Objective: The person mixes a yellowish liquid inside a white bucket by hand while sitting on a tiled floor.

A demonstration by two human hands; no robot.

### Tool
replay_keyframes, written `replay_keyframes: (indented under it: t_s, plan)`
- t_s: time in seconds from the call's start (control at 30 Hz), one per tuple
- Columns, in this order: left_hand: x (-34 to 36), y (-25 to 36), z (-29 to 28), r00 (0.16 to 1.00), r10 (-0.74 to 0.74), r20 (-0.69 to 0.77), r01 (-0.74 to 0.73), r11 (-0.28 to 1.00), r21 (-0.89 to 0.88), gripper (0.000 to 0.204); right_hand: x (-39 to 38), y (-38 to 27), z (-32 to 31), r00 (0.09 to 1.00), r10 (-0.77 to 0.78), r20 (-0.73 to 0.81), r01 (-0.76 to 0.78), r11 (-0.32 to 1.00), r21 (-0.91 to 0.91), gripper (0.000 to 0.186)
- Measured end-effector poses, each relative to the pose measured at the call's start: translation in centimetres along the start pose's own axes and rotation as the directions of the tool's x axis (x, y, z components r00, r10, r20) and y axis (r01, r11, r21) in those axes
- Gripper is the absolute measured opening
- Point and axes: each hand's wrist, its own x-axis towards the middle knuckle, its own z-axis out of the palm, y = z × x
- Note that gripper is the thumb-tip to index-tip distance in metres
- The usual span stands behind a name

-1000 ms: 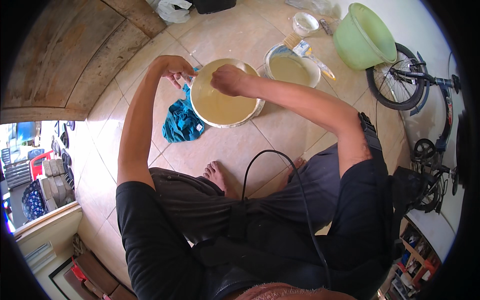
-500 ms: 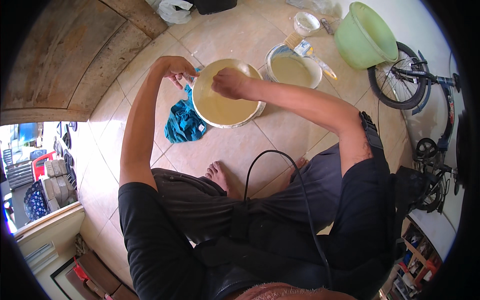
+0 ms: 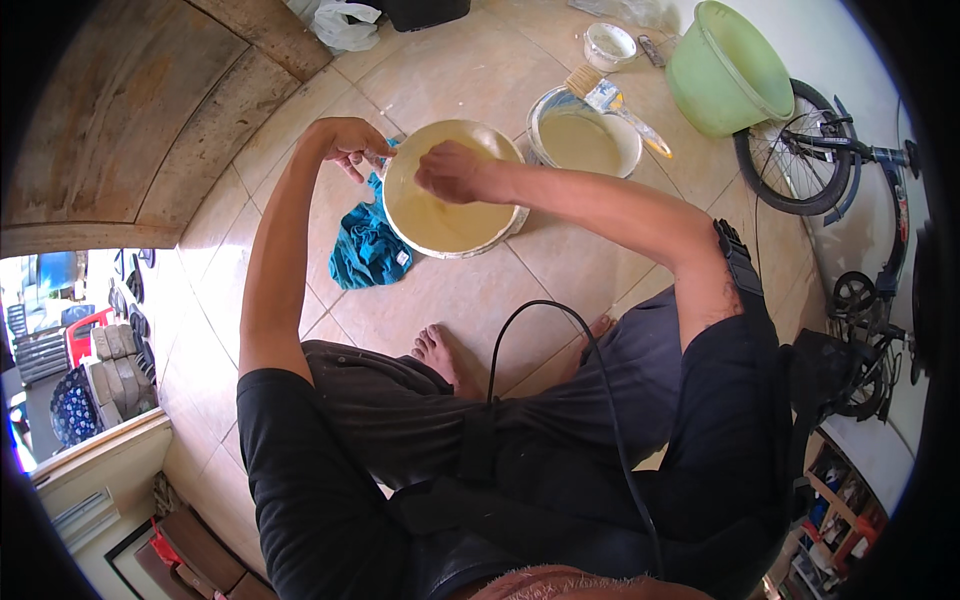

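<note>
At the far left, well apart from your left grip, stands a worn wooden panel point(image 3: 110, 115). Beyond that grip, a white plastic bag point(image 3: 345, 25) lies on the tiled floor point(image 3: 430, 300). Your left hand point(image 3: 355, 145) is at the left edge of a large bucket point(image 3: 470, 250), fingers bent, thumb and forefinger reaching the rim; you can't tell from here whether the grip is clamped on it. A crumpled teal cloth point(image 3: 365, 248) lies below that grip, nearer your body, against the bucket's left side.

The bucket stands between and below your two grips, pale yellow liquid point(image 3: 440, 222) inside it. Your right hand point(image 3: 450, 172) is over its opening, fingers folded together in a fist; whether the grip has anything inside is hidden.

To the right of the right grip, just beside the first bucket, sits a second bucket point(image 3: 538, 150) with similar liquid. A wide paintbrush point(image 3: 618, 103) lies across its rim, bristles toward your grip. Farther out past the brush stands a small white tub point(image 3: 608, 62), then a green tub point(image 3: 700, 95). Farthest right of the grip is a bicycle point(image 3: 840, 150).
</note>
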Motion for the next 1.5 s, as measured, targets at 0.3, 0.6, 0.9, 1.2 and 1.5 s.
replay_keyframes:
  t_s: [0.3,0.6,0.9,1.2,1.5]
  plan:
    - [-0.5,-1.9,0.0,1.000,-0.013,-0.022,0.012,0.999,-0.034,0.040,1.3,-2.1,-4.2,0.805,0.002,0.593,-0.074,0.993,0.097,0.008]
    - [-0.2,-1.1,0.0,1.000,-0.002,-0.006,0.002,1.000,0.004,0.039,0.2,1.1,0.3,0.973,0.118,0.200,-0.106,0.992,-0.071,0.011]
    - [-0.7,-1.2,0.2,0.999,-0.023,-0.026,0.022,0.999,-0.035,0.037,1.0,-2.3,-3.6,0.858,-0.019,0.514,-0.083,0.981,0.174,0.008]
    - [-0.6,-1.3,0.1,1.000,-0.002,-0.030,0.002,1.000,-0.001,0.041,1.5,-0.3,-2.9,0.841,0.188,0.507,-0.130,0.981,-0.147,0.009]
    - [-0.3,-1.0,-0.2,1.000,0.011,-0.006,-0.011,1.000,0.025,0.041,0.0,-1.9,-1.5,0.954,0.113,0.277,-0.248,0.817,0.520,0.005]
